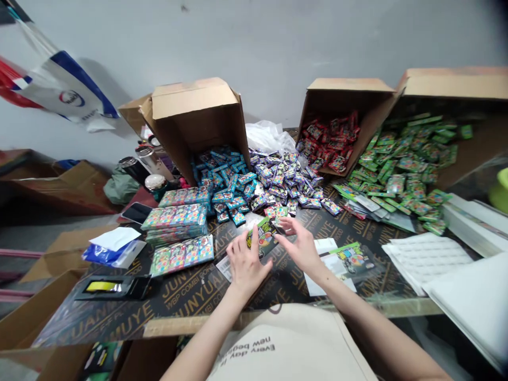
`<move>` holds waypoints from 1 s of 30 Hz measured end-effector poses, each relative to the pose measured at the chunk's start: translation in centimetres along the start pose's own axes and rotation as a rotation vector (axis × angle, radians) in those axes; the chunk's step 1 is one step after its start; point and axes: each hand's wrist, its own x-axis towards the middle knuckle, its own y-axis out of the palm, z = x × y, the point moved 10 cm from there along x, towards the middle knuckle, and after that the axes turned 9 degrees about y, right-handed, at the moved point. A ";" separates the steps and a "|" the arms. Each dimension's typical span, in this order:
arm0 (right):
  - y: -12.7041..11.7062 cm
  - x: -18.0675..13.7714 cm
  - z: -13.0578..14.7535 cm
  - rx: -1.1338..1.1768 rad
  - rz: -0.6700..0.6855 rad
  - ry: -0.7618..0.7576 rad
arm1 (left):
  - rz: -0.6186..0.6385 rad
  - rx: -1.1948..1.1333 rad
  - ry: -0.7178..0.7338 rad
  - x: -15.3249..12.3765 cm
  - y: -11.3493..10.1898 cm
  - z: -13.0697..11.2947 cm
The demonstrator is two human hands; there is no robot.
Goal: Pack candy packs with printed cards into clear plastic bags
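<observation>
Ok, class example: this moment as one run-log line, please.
left hand: on printed packet | right hand: at its right end | leftward: colourful stacks | behind: blue packets, purple packets

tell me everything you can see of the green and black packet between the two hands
The packet is small, flat and glossy, apparently plastic, with a green band along its far edge, yellow lettering and a multicoloured picture on black. It is slanted, picture side up, over the dark printed table; whether it rests there is unclear. The left-hand grip covers its left part, while the right-hand grip has fingertips at its right end. Its contents can't be made out.
</observation>
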 end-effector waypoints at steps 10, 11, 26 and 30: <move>2.5 1.8 -4.1 -0.091 -0.036 0.049 | 0.043 0.027 -0.030 -0.6 1.8 -0.5; 3.1 1.9 -4.3 -0.100 0.001 0.035 | 0.063 -0.005 -0.046 -0.7 2.2 -0.4; 1.3 0.4 -3.4 -0.186 -0.094 -0.025 | 0.209 -0.905 -0.304 -1.1 4.9 4.1; 0.6 0.3 -0.9 -0.263 -0.107 -0.104 | 0.208 -0.982 -0.327 -0.8 2.9 3.2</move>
